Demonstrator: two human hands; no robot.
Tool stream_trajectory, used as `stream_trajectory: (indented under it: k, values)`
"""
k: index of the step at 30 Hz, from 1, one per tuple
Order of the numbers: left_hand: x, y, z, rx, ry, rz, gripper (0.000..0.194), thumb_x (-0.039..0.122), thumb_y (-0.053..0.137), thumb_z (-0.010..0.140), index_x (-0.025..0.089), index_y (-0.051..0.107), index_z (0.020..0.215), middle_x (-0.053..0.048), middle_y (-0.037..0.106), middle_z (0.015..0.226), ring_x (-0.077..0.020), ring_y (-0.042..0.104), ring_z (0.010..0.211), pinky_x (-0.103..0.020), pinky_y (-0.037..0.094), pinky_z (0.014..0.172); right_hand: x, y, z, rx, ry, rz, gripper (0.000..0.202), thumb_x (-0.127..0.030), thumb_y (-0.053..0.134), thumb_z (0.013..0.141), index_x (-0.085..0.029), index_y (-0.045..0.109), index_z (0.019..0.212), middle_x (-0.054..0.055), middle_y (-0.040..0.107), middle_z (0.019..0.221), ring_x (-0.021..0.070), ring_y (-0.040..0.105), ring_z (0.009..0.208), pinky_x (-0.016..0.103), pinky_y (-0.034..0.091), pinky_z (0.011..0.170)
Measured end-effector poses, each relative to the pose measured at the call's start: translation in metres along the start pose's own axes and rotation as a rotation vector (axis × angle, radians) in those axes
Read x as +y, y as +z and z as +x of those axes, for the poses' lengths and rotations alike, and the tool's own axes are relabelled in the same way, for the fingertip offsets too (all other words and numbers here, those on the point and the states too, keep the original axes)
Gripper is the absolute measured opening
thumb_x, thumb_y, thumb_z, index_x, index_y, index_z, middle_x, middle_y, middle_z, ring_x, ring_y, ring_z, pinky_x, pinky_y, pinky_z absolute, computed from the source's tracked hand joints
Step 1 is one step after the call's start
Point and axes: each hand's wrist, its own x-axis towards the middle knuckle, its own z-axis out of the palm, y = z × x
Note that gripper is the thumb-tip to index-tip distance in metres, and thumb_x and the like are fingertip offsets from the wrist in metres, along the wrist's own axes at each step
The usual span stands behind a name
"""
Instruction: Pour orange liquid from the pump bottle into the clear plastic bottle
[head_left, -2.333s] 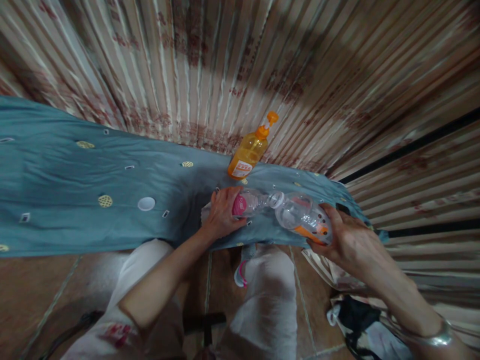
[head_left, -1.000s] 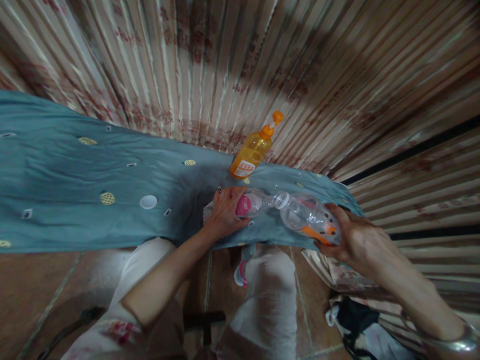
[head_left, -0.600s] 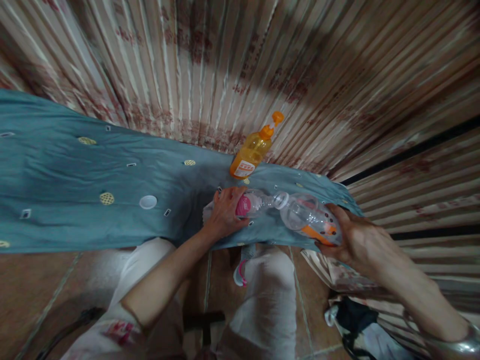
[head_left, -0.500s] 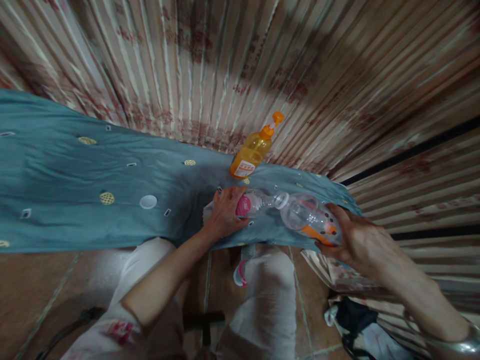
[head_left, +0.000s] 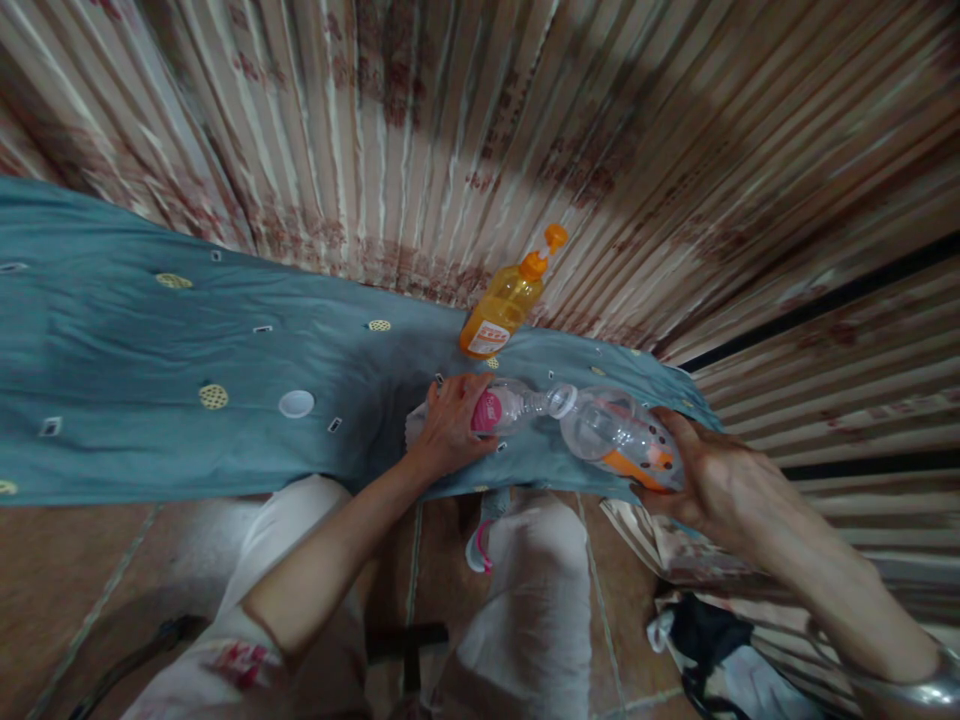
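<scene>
My left hand [head_left: 454,428] is wrapped round a clear pump bottle [head_left: 510,407] with a pink label, which lies on its side on the teal cloth. In my right hand [head_left: 694,470] is a larger clear bottle [head_left: 611,430] with an orange pattern and dark dots, tilted with its mouth toward the left. The necks of the two bottles meet or overlap at a clear ring-like rim; whether one sits inside the other cannot be made out. Behind them an orange pump bottle [head_left: 499,312] stands upright.
A white round lid [head_left: 297,404] lies left on the teal cloth [head_left: 135,350]. Pleated curtains [head_left: 420,150] hang behind and at right. My knees are below the front edge. A dark and white bundle [head_left: 712,640] is at lower right.
</scene>
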Motion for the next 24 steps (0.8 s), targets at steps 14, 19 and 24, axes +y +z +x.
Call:
stream_trajectory:
  k: [14,19,24]
  values:
    - [0.001,-0.001,0.001,-0.001,-0.003,0.002,0.083,0.033,0.073,0.066,0.023,0.034,0.138,-0.011,0.050,0.135,-0.0315,0.045,0.124,-0.053,0.031,0.108,0.006,0.009,-0.001,0.087,-0.041,0.001,0.056,-0.035,0.064,0.071,-0.014,0.047,0.120,0.008,0.068,0.079,0.0271,0.065,0.067,0.032,0.046,0.057]
    - [0.000,0.000,0.000,0.003,0.000,0.005,0.083,0.033,0.074,0.066,0.022,0.034,0.138,-0.012,0.049,0.136,-0.0316,0.045,0.125,-0.053,0.031,0.107,0.007,0.011,-0.002,0.102,-0.047,-0.017,0.055,-0.036,0.066,0.072,-0.012,0.049,0.118,0.007,0.067,0.075,0.0249,0.065,0.063,0.031,0.045,0.056]
    - [0.002,-0.003,0.001,-0.012,-0.007,0.001,0.082,0.033,0.073,0.066,0.022,0.034,0.138,-0.012,0.049,0.136,-0.0317,0.044,0.126,-0.053,0.030,0.108,0.006,0.010,-0.001,0.096,-0.046,-0.025,0.056,-0.035,0.067,0.071,-0.011,0.049,0.119,0.008,0.068,0.075,0.0262,0.065,0.065,0.031,0.045,0.055]
